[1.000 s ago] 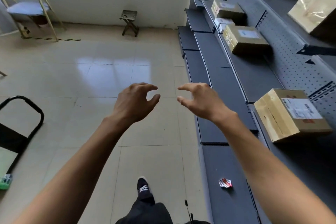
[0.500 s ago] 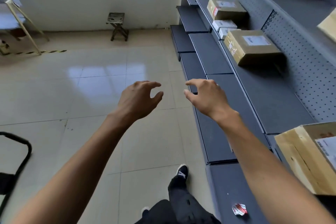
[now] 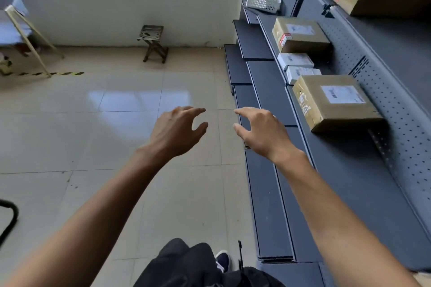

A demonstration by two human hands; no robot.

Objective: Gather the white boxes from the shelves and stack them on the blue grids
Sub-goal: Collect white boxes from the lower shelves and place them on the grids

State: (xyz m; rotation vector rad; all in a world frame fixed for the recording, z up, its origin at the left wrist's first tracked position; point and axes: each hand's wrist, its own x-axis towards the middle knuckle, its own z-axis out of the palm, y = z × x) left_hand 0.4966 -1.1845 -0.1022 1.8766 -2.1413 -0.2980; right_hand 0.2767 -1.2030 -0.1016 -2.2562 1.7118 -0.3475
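two white boxes point(image 3: 295, 60) were seen on the shelf point(image 3: 345, 170), ahead and rightward of both hands; the right hand point(image 3: 261, 133) was judged nearer, left hand point(image 3: 177, 130) likewise spread, nothing held.

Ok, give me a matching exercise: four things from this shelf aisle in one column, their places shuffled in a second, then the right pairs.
Things:
1. white boxes
2. mesh basket
3. folding stool
4. right hand

Places:
A. on the floor by the far wall
B. between two brown cartons on the shelf
C. held out empty above the low shelf edge
D. at the shelf's far end

Pairs: 1-B, 2-D, 3-A, 4-C
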